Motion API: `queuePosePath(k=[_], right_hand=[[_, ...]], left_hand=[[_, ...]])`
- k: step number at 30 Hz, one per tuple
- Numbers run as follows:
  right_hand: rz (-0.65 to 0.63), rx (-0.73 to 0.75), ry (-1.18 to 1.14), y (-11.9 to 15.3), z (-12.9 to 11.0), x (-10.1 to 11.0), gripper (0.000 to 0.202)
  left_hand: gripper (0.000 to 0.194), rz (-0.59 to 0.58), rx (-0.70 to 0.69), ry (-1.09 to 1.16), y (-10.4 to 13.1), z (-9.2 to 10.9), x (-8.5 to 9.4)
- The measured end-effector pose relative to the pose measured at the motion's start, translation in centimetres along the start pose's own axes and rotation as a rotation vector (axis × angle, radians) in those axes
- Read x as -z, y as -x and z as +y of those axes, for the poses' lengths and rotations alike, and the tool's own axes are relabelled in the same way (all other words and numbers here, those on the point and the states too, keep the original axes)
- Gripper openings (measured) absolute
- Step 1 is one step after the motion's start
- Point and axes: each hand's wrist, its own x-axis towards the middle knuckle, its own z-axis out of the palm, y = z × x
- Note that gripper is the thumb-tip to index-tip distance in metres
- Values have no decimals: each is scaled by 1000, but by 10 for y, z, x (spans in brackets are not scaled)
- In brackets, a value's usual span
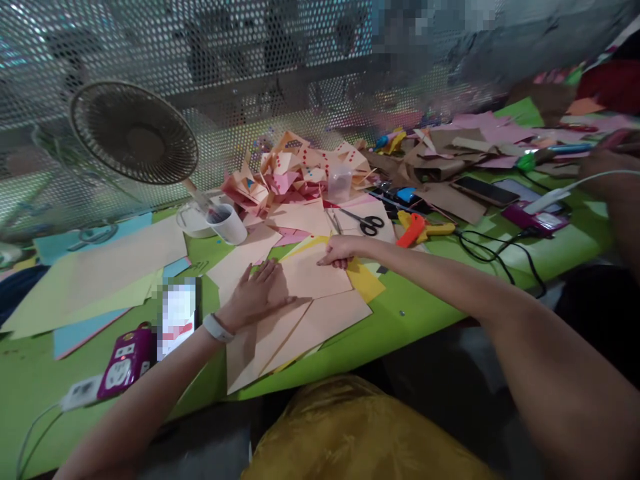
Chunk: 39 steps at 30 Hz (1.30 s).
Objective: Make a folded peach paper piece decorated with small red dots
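Several pale peach paper sheets lie overlapped on the green table at the centre, with yellow paper showing from under them. Flat on the sheets, fingers spread, rests my left hand, with a white band on its wrist. My right hand has its fingers curled closed at the upper right part of the top sheet; whether it pinches the paper's edge is not clear. Black-handled scissors lie just beyond my right hand.
A fan and white mug stand at the back left. A lit phone and purple device lie left. Crumpled paper is heaped behind. An orange-and-yellow tool and cables lie right. Another person's hand is far right.
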Motion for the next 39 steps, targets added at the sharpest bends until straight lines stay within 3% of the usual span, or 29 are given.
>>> queuePosePath(k=[4, 5, 8, 9, 14, 26, 35, 39], right_hand=[[0, -7, -2, -5, 5, 0, 38], [3, -11, 0, -5, 5, 0, 38], [18, -14, 6, -3, 5, -2, 37], [23, -12, 4, -3, 4, -2, 36], [31, 6, -22, -1, 6, -4, 35], [13, 11, -54, 0, 7, -4, 46], [63, -1, 40, 10, -2, -7, 43], [172, 39, 178, 20, -9, -11, 38]], left_hand=[[52, 60, 170, 108, -38, 4, 29], [47, 2, 245, 163, -50, 7, 33], [46, -379, 330, 524, -84, 17, 31], [46, -457, 346, 621, -93, 20, 27], [45, -560, 398, 759, -111, 18, 6], [55, -650, 438, 731, -105, -24, 3], [54, -604, 538, 646, -56, -79, 29], [49, -513, 562, 549, -34, -95, 39]])
